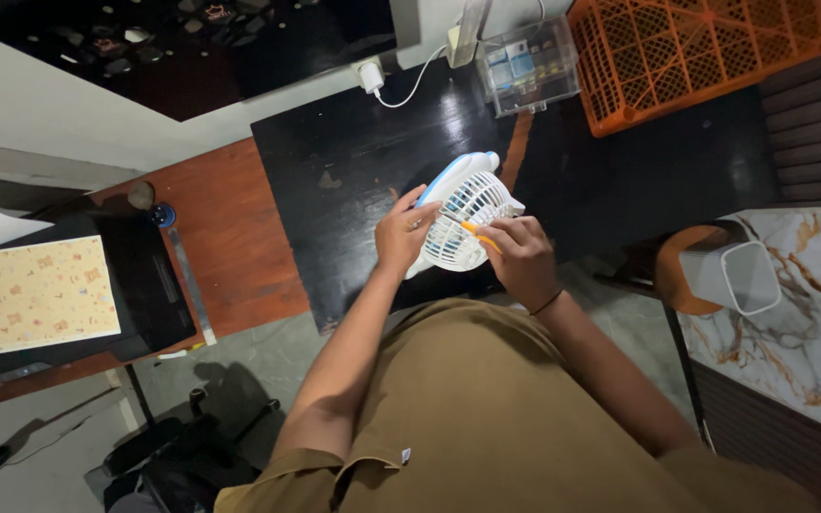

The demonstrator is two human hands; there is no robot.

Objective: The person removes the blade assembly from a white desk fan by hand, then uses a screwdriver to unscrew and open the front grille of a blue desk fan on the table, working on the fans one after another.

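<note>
A small white and blue table fan (467, 204) with a wire grille stands at the near edge of a black table (353, 180). My left hand (403, 231) grips the fan's left side, fingers on the grille rim. My right hand (517, 252) holds a thin orange tool (477, 234), its tip pressed against the front of the grille. A dark band circles my right wrist. My brown shirt fills the lower middle of the view.
An orange plastic crate (696, 52) and a clear box (529, 66) sit at the table's far right. A white charger with cable (372, 78) lies at the back. A black printer with patterned paper (49, 290) is left; a marble-top counter with a grey bin (743, 277) is right.
</note>
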